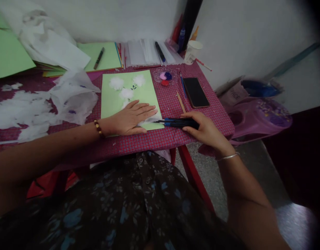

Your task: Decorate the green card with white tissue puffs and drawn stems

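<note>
A light green sheet of paper (139, 93) lies near the table's front edge. Fluffy white puffs (126, 93) that look like cotton sit on it, with small dark leaf marks (133, 86) between them. My left hand (131, 118) rests flat on the sheet's lower part, fingers stretched out, covering some of the white stuff. At the sheet's lower right corner, my right hand (204, 126) grips the end of a black and blue tool (179, 122). Its thin dark tip points left towards my left hand; its exact kind is unclear.
Loose cotton (27, 107) and a crumpled plastic bag (79, 95) lie left. A paint palette (165, 77), paintbrush (182, 85), pencil (180, 101) and phone (195, 92) lie right. Behind stand a paper cup (193, 52), markers (160, 51) and green sheets (97, 53).
</note>
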A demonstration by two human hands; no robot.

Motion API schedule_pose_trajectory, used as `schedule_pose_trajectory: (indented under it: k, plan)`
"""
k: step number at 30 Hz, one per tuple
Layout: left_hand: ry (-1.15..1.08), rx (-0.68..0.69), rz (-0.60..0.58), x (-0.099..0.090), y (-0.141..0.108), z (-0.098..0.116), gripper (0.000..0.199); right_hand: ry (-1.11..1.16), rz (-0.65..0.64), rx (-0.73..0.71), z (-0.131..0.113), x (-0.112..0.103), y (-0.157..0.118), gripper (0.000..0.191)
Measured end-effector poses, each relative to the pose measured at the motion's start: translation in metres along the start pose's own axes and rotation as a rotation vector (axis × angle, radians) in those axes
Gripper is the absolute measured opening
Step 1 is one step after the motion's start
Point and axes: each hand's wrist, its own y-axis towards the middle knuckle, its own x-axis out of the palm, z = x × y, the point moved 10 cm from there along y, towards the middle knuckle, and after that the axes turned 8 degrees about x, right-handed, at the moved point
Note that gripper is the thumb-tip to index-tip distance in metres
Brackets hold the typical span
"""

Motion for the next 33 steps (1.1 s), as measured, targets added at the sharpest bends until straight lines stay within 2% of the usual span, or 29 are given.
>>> schedule_pose_trajectory:
  k: [9, 15, 19, 22, 24, 28, 33]
  plan:
    - [0.02, 0.001, -0.044, 0.006, 0.001, 0.0, 0.072, -0.031, -0.022, -0.061, -0.013, 0.007, 0.017, 0.037]
    - [0.005, 0.005, -0.037, 0.006, 0.001, 0.001, 0.069, 0.049, -0.099, -0.056, -0.013, 0.011, 0.027, 0.037]
    - [-0.065, -0.028, 0.083, -0.013, -0.002, -0.004, 0.064, 0.065, -0.113, -0.048, -0.006, 0.007, 0.023, 0.036]
    - [-0.069, -0.172, 0.233, -0.035, -0.008, -0.024, 0.054, 0.058, -0.109, -0.039, -0.002, 0.005, 0.019, 0.036]
    - [-0.033, -0.246, 0.269, -0.043, -0.01, -0.035, 0.046, 0.054, -0.1, -0.036, -0.001, 0.004, 0.018, 0.036]
    - [0.013, -0.234, 0.176, -0.037, 0.003, -0.039, 0.041, 0.036, -0.087, -0.038, -0.001, 0.005, 0.018, 0.037]
    - [0.055, -0.201, -0.034, -0.01, 0.028, -0.035, 0.061, 0.032, -0.07, -0.04, 0.0, 0.005, 0.017, 0.037]
